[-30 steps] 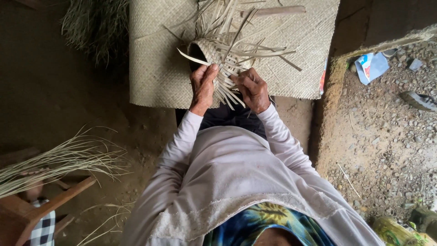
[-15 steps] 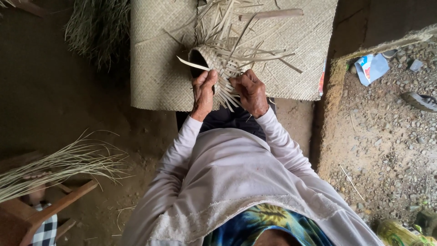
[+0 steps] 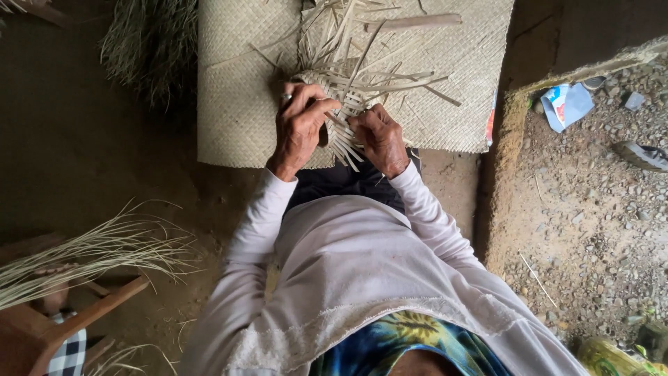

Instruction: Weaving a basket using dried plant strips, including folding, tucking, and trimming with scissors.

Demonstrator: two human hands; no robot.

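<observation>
Straw-coloured woven mat [image 3: 236, 104] under me, with the half-made woven piece [image 3: 334, 83] lying on its near middle.

Largest first: the mat has not shifted since a second ago. On it, the piece has turned so its dark opening no longer faces me. My left hand [image 3: 300, 129] has slid from the near edge up over the top, fingers clamped on the weave; my right hand [image 3: 379, 136] stays at the near side, fingers pinched together on loose strips [image 3: 348, 150]. The weaving goes on.
</observation>
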